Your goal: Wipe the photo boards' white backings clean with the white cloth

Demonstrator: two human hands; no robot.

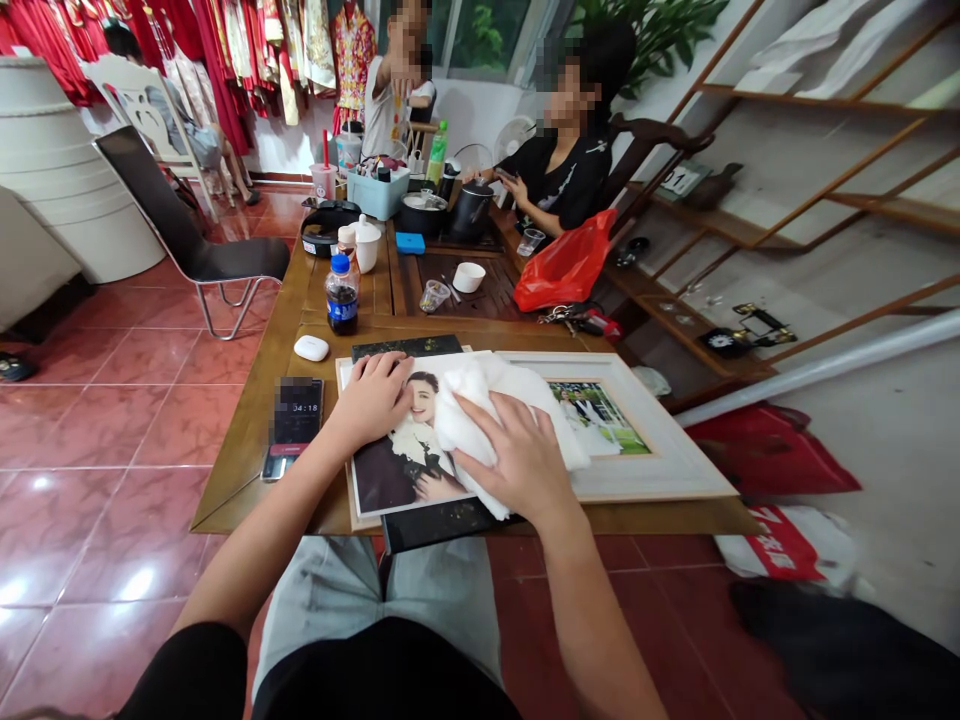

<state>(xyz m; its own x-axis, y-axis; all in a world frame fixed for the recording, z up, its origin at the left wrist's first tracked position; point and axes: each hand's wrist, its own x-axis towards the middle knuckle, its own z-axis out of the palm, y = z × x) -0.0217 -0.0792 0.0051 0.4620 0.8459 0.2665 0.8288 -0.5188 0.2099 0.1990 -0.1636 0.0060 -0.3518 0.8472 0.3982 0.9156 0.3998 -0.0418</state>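
A soft, bunched white cloth [461, 395] lies over the right part of a large rectangular portrait photograph with a thin white edge [379, 480], which shows a smiling person in dark clothing with a pale ruffle. The right hand [517, 455] is on the cloth, its grip loosely holding the fabric, thumb apart from the fingers. The left hand [379, 398] lies palm down across the portrait's upper left, its grip flattened out and grasping nothing, fingers near one another.

A black rectangular panel with gold flecks [442, 525] juts from under the portrait at the near edge. To the right, partly covered by the cloth, lies a broad white rectangular frame [675, 480] around a small outdoor picture of a couple [604, 415].

All rest on a brown wooden worktop [240, 450]. Left of the portrait are a dark smartphone [296, 415], a rounded white earbud case [311, 348] and a clear bottle of dark drink with a blue cap [342, 300]. Farther back sit a small white bowl [469, 277] and a crumpled red plastic bag [562, 265]. Beyond that bag, a seated person in a black top [577, 175] holds a phone.
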